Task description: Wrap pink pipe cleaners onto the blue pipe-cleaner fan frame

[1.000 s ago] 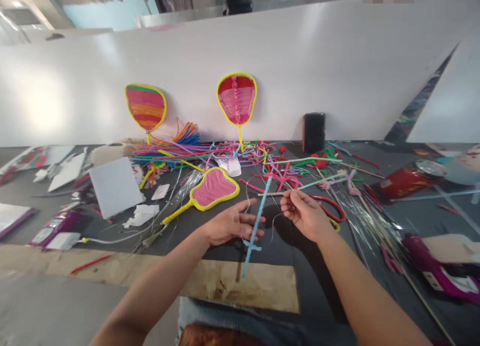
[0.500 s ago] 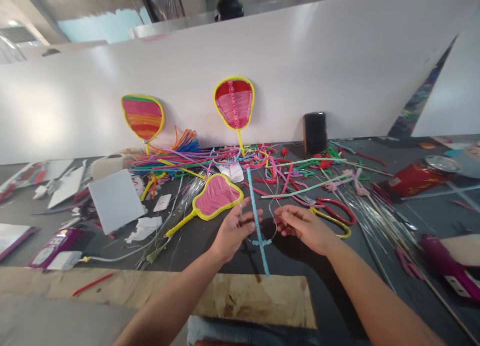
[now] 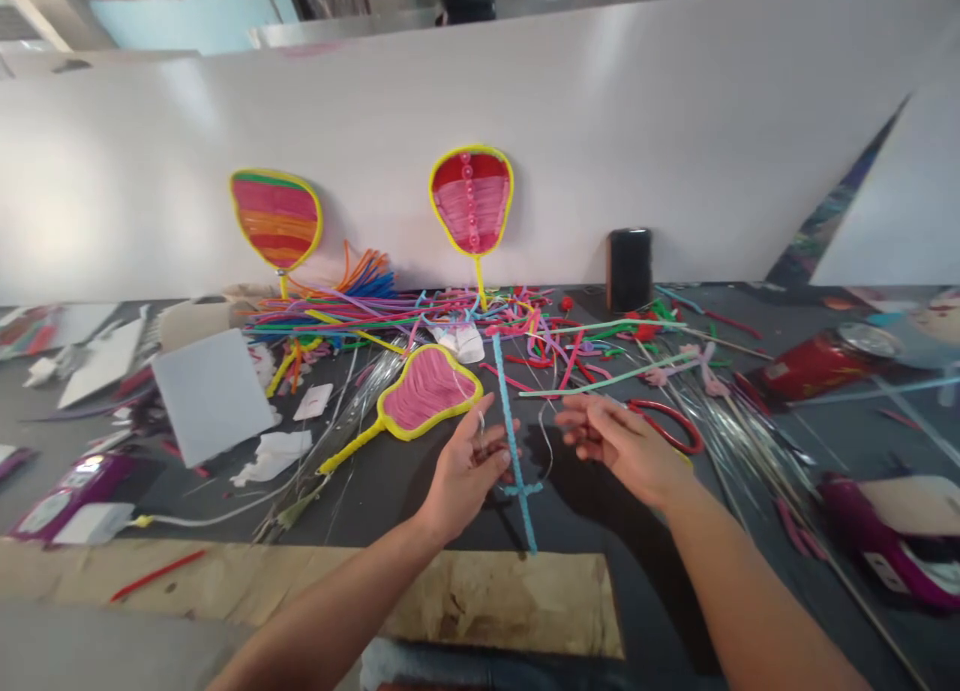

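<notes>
Here's the work in hand, mid-scene: one long pale-blue fuzzy stem (image 3: pixel 513 436), slanting above the dark tabletop (image 3: pixel 570 531). One short pale-blue fuzzy crosspiece (image 3: pixel 531 489) sits across it low down, so that join looks done. One thin silvery wire (image 3: pixel 551 459) bows loose at its three o'clock; judging by that, the piece is only part-built, and securing the wire looks left.

To the hands, well apart! The left hand (image 3: pixel 465 481), at the stem's eight o'clock, curls right up against it; whether it pinches stem or wire, one cannot tell. The right hand (image 3: pixel 626 446), at three, has fingers loosely parted, clear of the stem, the wire just beside them.

Now the count. Yellow-rimmed fans, three: a striped one (image 3: pixel 276 221) at ten and a beaded pink-and-red one (image 3: pixel 472 206) near twelve, both upright against the white board (image 3: pixel 360 131), plus a plain pink one (image 3: pixel 430 391) lying at ten. Pale-green fuzzy strips, two: one (image 3: pixel 611 323) between one and two, another (image 3: pixel 600 379) at two. One red metal can (image 3: pixel 814 366), between two and three. The tangled fuzzy stems beyond? Too many to count!
</notes>
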`<state>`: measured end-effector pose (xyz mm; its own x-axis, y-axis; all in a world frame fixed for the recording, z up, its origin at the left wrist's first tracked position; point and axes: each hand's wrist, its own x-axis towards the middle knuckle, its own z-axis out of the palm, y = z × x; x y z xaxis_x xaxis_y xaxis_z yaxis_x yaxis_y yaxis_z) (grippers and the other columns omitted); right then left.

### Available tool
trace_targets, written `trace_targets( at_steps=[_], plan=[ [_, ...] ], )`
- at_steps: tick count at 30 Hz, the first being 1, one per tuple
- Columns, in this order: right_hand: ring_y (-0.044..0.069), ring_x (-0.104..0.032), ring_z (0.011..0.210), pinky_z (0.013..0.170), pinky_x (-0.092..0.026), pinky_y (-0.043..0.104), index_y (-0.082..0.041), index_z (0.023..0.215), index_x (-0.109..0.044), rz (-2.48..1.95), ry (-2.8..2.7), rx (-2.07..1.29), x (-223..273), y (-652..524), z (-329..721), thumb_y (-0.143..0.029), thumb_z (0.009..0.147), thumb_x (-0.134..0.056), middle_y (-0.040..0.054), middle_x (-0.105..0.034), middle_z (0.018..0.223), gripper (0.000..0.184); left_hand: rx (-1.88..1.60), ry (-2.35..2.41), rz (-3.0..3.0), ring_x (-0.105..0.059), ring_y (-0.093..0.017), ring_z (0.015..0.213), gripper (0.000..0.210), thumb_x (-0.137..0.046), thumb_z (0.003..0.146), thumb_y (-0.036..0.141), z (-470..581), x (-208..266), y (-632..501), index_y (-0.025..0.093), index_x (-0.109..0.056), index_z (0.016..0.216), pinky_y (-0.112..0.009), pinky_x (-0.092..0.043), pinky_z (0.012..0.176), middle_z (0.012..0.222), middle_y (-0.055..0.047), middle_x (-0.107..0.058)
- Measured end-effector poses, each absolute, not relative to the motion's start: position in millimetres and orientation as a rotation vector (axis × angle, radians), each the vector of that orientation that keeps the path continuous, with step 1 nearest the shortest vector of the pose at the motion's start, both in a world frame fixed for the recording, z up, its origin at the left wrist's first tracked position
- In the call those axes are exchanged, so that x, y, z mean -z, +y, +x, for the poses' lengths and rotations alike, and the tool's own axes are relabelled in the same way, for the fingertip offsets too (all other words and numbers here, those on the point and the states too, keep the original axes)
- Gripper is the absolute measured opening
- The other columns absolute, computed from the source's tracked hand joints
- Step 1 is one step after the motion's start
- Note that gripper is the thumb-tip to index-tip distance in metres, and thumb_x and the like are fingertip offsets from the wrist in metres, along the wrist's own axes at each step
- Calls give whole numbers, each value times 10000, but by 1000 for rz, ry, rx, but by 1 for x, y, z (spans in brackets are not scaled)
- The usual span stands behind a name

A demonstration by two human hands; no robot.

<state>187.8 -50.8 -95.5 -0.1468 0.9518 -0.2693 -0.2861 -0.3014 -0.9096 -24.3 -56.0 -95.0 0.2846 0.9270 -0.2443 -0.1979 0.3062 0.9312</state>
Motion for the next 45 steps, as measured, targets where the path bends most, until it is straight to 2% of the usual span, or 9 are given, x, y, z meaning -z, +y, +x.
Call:
trace_targets(
  at_steps=[4, 10, 12, 14, 17, 22, 27, 36, 45],
  plan=[
    [190, -648, 840, 705, -521, 324, -253, 1039, -636, -1051, -764, -1499, 87, -44, 192, -525, 717, -692, 67, -687, 1027, 425, -757, 954, 924, -636, -162, 791, 880, -720, 691, 220, -17, 99, -68, 289, -255, 1435, -216, -521, 552, 1208, -114, -596],
    [95, -539, 563, 530, -433, 229, -196, 792, -647, -1085, -768, -1404, 88, -41, 197, -440, 709, -727, 5, -654, 709, 270, -559, 912, 928, -633, -181, 833, 899, -747, 661, 200, -10, 102, -82, 277, -276, 1423, -239, -525, 562, 1247, -147, -545],
    [84, -504, 530, 499, -403, 220, -185, 722, -620, -1103, -790, -1396, 87, -42, 200, -422, 704, -735, -2, -633, 676, 263, -546, 866, 901, -626, -186, 881, 911, -789, 610, 167, -11, 101, -80, 266, -330, 1392, -258, -529, 641, 1225, -141, -551],
    [86, -502, 526, 491, -393, 221, -184, 713, -607, -1126, -809, -1412, 87, -44, 200, -429, 709, -727, -3, -626, 667, 272, -613, 799, 844, -621, -191, 933, 846, -814, 592, 174, -15, 97, -73, 245, -407, 1331, -295, -517, 771, 1174, -124, -583],
    [90, -523, 529, 498, -391, 225, -189, 720, -596, -1124, -874, -1526, 86, -47, 194, -439, 729, -705, -2, -641, 669, 273, -753, 727, 706, -642, -223, 944, 568, -742, 714, 328, -23, 90, -57, 218, -500, 1216, -383, -489, 865, 1121, -119, -623],
    [118, -593, 586, 555, -443, 248, -187, 796, -620, -1181, -1121, -1631, 89, -54, 176, -513, 794, -616, 28, -682, 729, 327, -678, 681, 583, -682, -263, 864, 384, -627, 814, 375, -37, 83, -37, 185, -556, 1140, -428, -524, 777, 1024, -129, -679],
    [150, -623, 646, 598, -492, 280, -175, 946, -646, -1298, -1184, -1414, 92, -54, 186, -572, 812, -550, 70, -697, 806, 429, -600, 755, 599, -693, -224, 799, 296, -542, 880, 317, -39, 87, -36, 145, -591, 1116, -393, -538, 752, 1031, -158, -688],
    [158, -601, 663, 612, -455, 259, -204, 831, -650, -1463, -1841, -1083, 79, -62, 187, -348, 817, -591, 10, -679, 740, 156, -538, 769, 634, -705, -220, 775, 295, -604, 844, 333, -37, 93, -36, 146, -622, 1072, -321, -553, 678, 1052, -156, -685],
    [124, -500, 542, 530, -366, 239, -202, 749, -645, -1452, -1954, -855, 83, -67, 175, -321, 872, -509, -11, -577, 606, 219, -489, 784, 608, -706, -215, 696, 318, -700, 758, 356, -38, 97, -34, 140, -629, 980, -329, -557, 647, 919, -130, -713]
  ],
)
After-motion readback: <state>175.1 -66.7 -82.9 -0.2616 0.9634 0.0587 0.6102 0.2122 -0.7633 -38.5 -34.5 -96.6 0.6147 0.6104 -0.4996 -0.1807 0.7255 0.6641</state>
